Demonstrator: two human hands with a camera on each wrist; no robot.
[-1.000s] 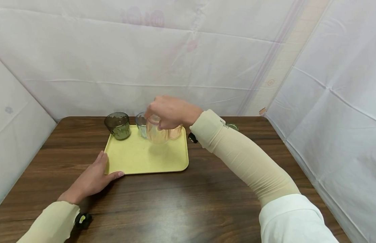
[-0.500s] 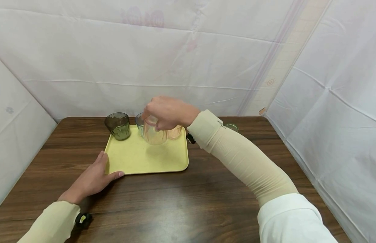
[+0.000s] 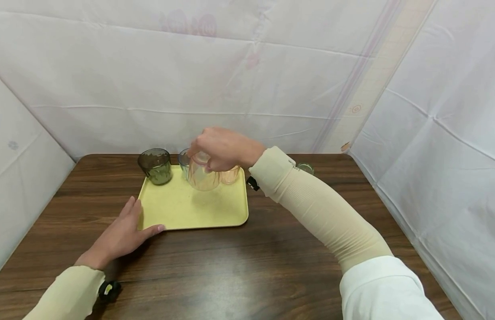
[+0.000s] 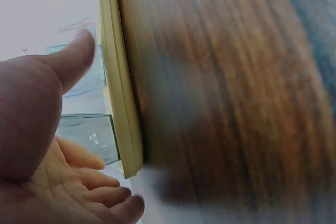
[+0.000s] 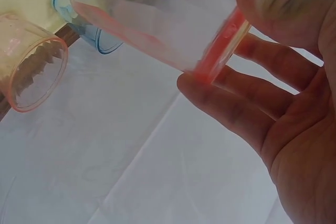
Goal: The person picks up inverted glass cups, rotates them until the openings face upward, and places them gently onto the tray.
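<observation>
You hold a pale orange cup point(image 3: 203, 177) by its rim, your right hand point(image 3: 223, 149) arched over it with fingertips point(image 5: 220, 100) and thumb pinching the top edge. It stands or hangs just over the far middle of the yellow tray point(image 3: 191, 209); the head view does not show whether its base is down yet, so treat it as unsettled. Lower it straight and upright, and let go only when you feel the base rest flat.

Mind the close neighbours: a blue cup point(image 3: 185, 161) just behind it to the left and a second orange cup point(image 3: 230, 174) just to its right. Open your fingers upward, not sideways, so you do not knock either.

A green cup point(image 3: 156, 166) stands at the tray's far left corner, well clear. Your left hand point(image 3: 121, 233) lies flat and relaxed against the tray's near left corner; keep it there to steady the tray on the wooden table point(image 3: 247, 266).
</observation>
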